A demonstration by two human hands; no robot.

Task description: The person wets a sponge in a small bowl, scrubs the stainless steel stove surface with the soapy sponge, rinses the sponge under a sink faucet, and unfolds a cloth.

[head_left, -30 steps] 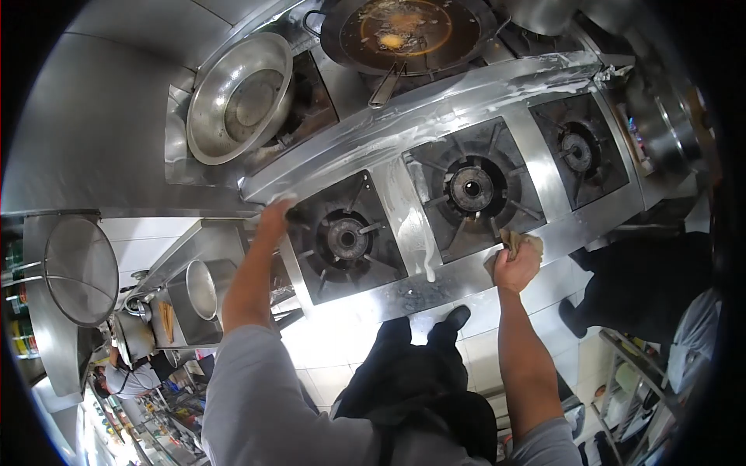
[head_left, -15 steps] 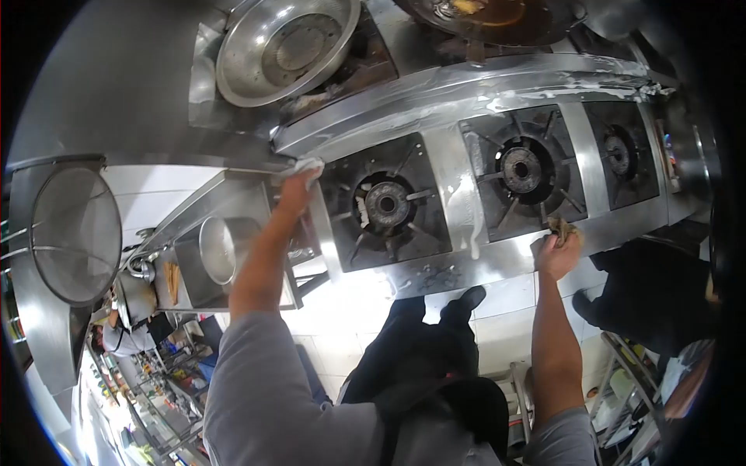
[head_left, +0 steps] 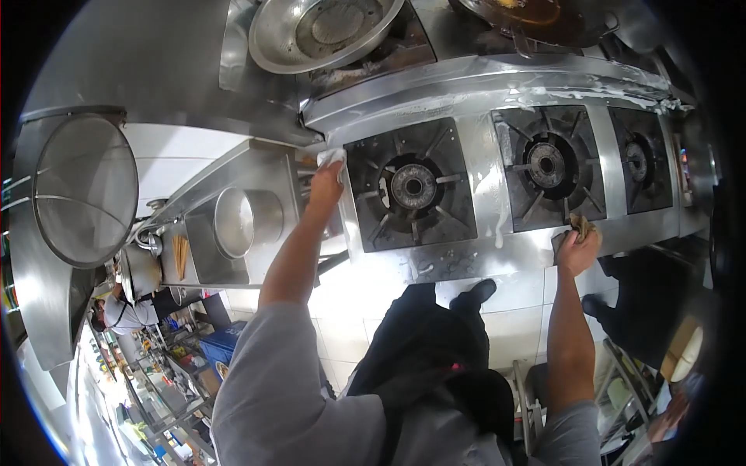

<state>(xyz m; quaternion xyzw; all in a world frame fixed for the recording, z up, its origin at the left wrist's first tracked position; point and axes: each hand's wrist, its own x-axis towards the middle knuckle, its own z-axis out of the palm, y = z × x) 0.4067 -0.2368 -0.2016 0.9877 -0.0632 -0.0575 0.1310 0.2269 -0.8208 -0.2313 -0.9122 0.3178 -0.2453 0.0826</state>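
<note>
A steel stove (head_left: 435, 260) with three burners in a row spans the area in front of me, with white suds on its back ledge and between the burners. My left hand (head_left: 327, 185) is closed on a white cloth (head_left: 332, 158) at the stove's left edge, beside the left burner (head_left: 413, 186). On the front rim, below the middle burner (head_left: 546, 165), my right hand (head_left: 578, 252) is closed around a brownish cloth (head_left: 580, 227). The right burner (head_left: 636, 161) lies beyond it.
Behind the stove sit a large steel basin (head_left: 326, 35) and a dark oily pan (head_left: 536, 19). At left are a round mesh strainer (head_left: 85, 190) and a steel pot (head_left: 247, 223). A co-worker (head_left: 128, 317) is at far left; another person's dark clothing (head_left: 653, 295) shows at right.
The head view has shifted, so the stove appears further right and slightly higher. Both hands stay at about the same spots on the stove, each still holding its cloth.
</note>
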